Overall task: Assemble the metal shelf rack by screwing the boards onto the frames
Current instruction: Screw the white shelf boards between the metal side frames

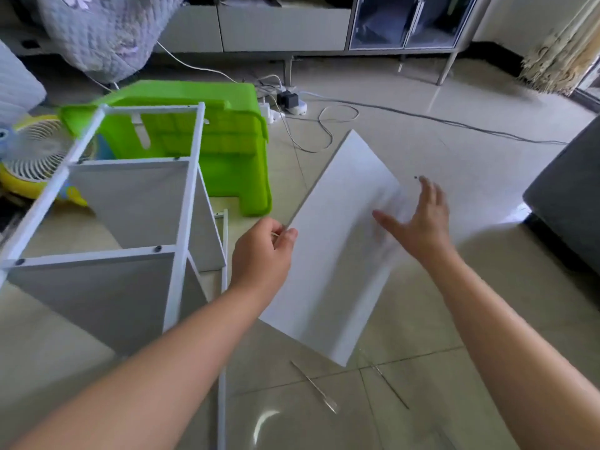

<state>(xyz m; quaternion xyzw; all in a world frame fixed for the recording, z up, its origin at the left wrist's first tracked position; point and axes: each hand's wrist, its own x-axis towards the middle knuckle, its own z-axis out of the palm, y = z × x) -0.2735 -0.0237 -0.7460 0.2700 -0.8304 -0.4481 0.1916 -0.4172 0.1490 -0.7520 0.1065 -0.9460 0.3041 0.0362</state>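
Note:
A loose white board (337,241) lies slanted on the tiled floor in the middle of the view. My left hand (263,251) pinches its left edge between thumb and fingers. My right hand (418,219) hovers open over the board's right edge, fingers spread and blurred. To the left lies the white metal rack (181,203) on its side, with two boards fixed between its frames by dark screws (157,248). A small dark screw (416,178) lies on the floor just beyond my right fingertips.
A green plastic stool (233,138) stands behind the rack. A small fan (35,151) is at the far left. A screwdriver (316,388) and a thin tool (389,384) lie on the floor near me. Cables and a power strip (292,103) run behind. A grey seat (571,196) stands at right.

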